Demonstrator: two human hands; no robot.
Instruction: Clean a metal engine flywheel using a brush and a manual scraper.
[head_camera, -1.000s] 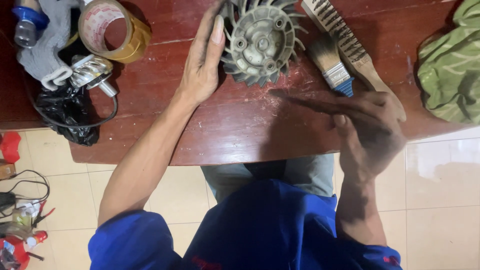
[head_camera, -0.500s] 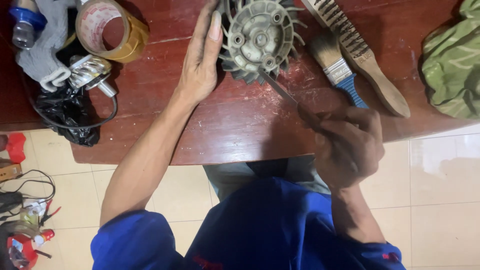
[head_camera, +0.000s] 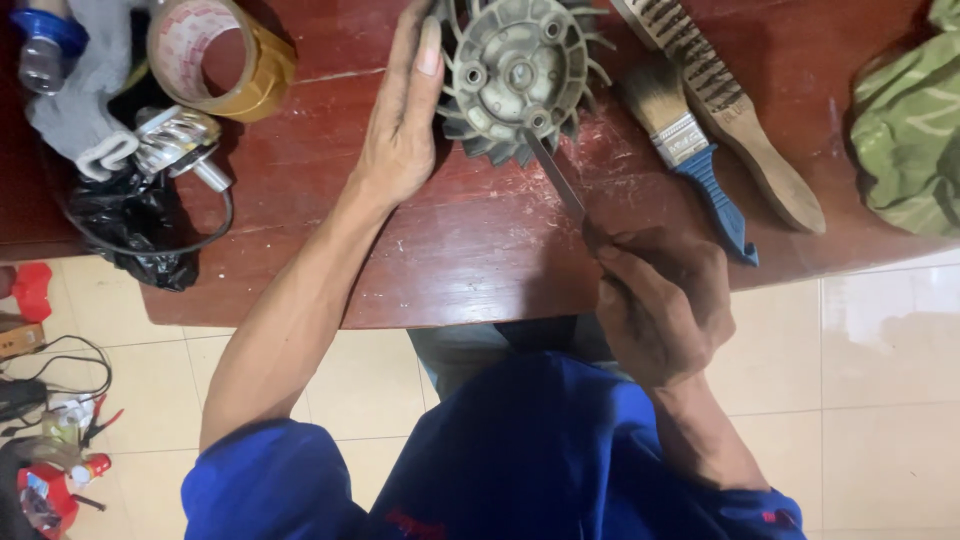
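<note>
The right hand (head_camera: 660, 300) has moved up to the front edge of the tabletop (head_camera: 480, 260) since a second ago. Now it pinches a thin metal tool (head_camera: 555, 172), and the tool's tip touches the lower rim of the grey fan wheel (head_camera: 520, 75). Before, the tip was not there.

The left hand (head_camera: 400, 120) stays flat, fingers pressed together, against the left side of the wheel. The wheel has stayed at the far edge of the tabletop, near the middle.

Just right of the wheel lie a blue-handled paintbrush (head_camera: 695, 160) and a wire brush (head_camera: 730, 110). A tape roll (head_camera: 215, 55) sits near the far left corner. Bare wood shows between the hands.
</note>
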